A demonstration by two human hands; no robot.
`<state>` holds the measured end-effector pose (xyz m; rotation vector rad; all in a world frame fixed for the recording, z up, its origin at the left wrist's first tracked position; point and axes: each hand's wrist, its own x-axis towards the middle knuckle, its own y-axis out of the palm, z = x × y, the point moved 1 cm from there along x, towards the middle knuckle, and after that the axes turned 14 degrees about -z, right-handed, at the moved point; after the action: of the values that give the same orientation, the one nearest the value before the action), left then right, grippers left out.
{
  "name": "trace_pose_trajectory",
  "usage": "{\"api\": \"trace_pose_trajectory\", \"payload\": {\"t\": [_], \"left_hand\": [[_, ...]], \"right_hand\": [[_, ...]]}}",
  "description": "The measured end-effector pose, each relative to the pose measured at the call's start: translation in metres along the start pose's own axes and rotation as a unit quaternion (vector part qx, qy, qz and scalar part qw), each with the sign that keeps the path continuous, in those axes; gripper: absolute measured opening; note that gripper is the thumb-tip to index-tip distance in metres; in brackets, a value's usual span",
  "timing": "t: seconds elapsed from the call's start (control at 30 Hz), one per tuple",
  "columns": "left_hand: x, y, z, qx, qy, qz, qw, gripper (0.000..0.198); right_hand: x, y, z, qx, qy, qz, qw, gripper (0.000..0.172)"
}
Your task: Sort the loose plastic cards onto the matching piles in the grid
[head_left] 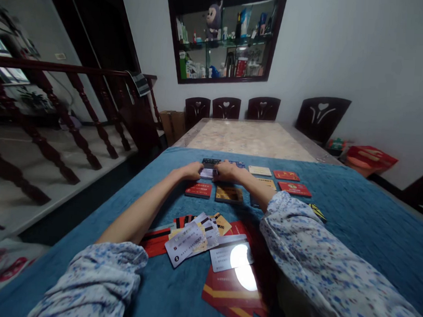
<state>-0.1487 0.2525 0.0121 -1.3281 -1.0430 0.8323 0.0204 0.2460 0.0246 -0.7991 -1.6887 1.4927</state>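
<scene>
Both my arms reach forward over a blue cloth (355, 221) on the table. My left hand (192, 170) and my right hand (227, 170) meet at a pale card (208, 173) and pinch it from either side, fingers curled. A dark card (211, 162) lies just beyond them. A red card (198, 190) and a gold-brown card (229, 194) lie just in front of the hands. More cards are laid out in rows to the right, including a cream card (259, 170) and two red ones (286, 175) (295, 189). A loose heap of cards (206, 240) sits near me.
Beyond the cloth is bare marble tabletop (249, 138) with dark wooden chairs (321, 117) round the far end. A wooden stair railing (74, 100) runs along the left. A glass wall cabinet (223, 34) hangs on the back wall. Red bags (369, 159) lie on the floor at right.
</scene>
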Motion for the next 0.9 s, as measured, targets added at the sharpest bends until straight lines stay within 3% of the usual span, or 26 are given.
{"api": "trace_pose_trajectory", "payload": {"t": [0.57, 0.9], "left_hand": [[-0.001, 0.003, -0.003, 0.010, -0.011, -0.007, 1.000, 0.047], [-0.018, -0.008, 0.001, 0.011, -0.034, -0.026, 0.999, 0.058]], "right_hand": [[0.004, -0.001, 0.005, 0.001, 0.023, 0.014, 1.000, 0.046], [0.000, -0.010, 0.003, -0.026, 0.002, -0.009, 1.000, 0.048]]}}
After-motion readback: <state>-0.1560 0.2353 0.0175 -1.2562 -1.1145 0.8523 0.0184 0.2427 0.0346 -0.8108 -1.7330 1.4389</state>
